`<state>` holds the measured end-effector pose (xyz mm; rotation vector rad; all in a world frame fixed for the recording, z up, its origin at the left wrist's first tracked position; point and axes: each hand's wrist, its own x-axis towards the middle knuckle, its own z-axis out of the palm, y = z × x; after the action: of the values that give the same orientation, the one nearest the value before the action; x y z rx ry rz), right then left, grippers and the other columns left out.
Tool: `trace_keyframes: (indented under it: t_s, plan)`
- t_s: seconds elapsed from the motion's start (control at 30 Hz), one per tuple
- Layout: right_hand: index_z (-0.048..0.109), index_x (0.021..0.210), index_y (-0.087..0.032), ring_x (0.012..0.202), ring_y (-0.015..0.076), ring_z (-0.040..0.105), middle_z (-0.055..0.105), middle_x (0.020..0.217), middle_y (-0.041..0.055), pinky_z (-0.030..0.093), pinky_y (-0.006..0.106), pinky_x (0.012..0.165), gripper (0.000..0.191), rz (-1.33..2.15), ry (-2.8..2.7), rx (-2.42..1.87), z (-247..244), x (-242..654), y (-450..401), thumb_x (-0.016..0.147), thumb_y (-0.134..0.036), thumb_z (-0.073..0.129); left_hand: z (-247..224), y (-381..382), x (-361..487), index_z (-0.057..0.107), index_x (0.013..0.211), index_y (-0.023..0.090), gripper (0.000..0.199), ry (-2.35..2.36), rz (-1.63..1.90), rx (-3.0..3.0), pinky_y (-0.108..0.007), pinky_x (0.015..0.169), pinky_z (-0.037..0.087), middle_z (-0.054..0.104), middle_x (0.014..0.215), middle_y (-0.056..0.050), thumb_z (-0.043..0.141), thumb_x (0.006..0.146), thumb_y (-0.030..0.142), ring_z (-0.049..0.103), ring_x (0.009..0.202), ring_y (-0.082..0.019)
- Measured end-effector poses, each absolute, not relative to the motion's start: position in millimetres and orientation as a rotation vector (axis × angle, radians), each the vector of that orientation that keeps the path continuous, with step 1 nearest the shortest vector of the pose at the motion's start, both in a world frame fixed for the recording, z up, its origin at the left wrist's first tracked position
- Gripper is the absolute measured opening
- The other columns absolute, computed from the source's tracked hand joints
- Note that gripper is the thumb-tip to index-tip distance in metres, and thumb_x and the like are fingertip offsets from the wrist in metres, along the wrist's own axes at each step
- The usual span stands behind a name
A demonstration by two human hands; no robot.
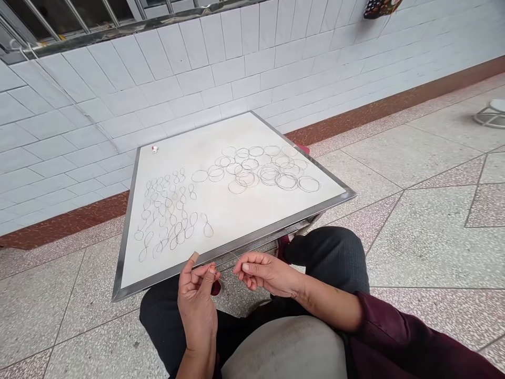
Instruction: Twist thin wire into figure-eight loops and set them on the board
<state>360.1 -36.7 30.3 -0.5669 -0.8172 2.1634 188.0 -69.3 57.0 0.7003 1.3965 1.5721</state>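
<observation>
A thin wire loop (226, 281) is stretched between my two hands, just off the near edge of the table (221, 210). My left hand (198, 302) pinches one side with thumb and fingertips; a tan wrap covers the tip of its index finger. On the other side, my right hand (265, 271) has thumb and fingers closed on the wire. The loop's exact shape is hard to make out. Several thin wires twisted into figure-eights (180, 229) lie in rough rows on the table's left side. Plain round wire rings (272, 172) overlap in a loose spread to the right.
A small white and red object (155, 150) sits at the table's far left corner. The metal-edged table stands near a white tiled wall (232, 68). My knees are beneath its near edge. A round white stool (493, 113) stands on the floor at far right.
</observation>
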Motion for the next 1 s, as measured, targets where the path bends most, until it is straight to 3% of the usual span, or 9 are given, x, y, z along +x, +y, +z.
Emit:
trace_keyframes:
  t_s: [0.33, 0.63, 1.0]
  plan:
    - [0.066, 0.083, -0.015, 0.056, 0.0048, 0.050, 0.060, 0.067, -0.0032, 0.033, 0.017, 0.052, 0.026, 2.170, -0.715, -0.552, 26.7, 351.4, -39.1, 0.072, -0.030, 0.084, 57.3, -66.9, 189.1, 0.064, 0.118, 0.020, 0.058, 1.295, 1.481, 0.488, -0.022, 0.066, 0.052, 0.070, 0.077, 0.001, 0.086, 0.065, 0.023, 0.063, 0.069, -0.010]
    - [0.063, 0.081, -0.015, 0.057, 0.0052, 0.051, 0.061, 0.069, -0.0037, 0.036, 0.019, 0.056, 0.036, 2.138, -0.659, -0.683, 24.0, 345.5, -37.4, 0.064, -0.033, 0.089, 56.8, -70.0, 192.7, 0.059, 0.124, 0.019, 0.063, 1.366, 1.420, 0.696, -0.023, 0.068, 0.051, 0.071, 0.073, 0.003, 0.085, 0.067, 0.025, 0.060, 0.063, -0.009]
    - [0.061, 0.085, -0.017, 0.057, 0.0059, 0.053, 0.060, 0.068, -0.0057, 0.040, 0.019, 0.055, 0.041, 2.123, -0.625, -0.661, 14.5, 335.8, -35.9, 0.062, -0.033, 0.091, 59.7, -72.4, 196.1, 0.057, 0.122, 0.020, 0.054, 1.403, 1.270, 0.898, -0.028, 0.075, 0.051, 0.071, 0.073, 0.003, 0.079, 0.074, 0.030, 0.063, 0.068, -0.013]
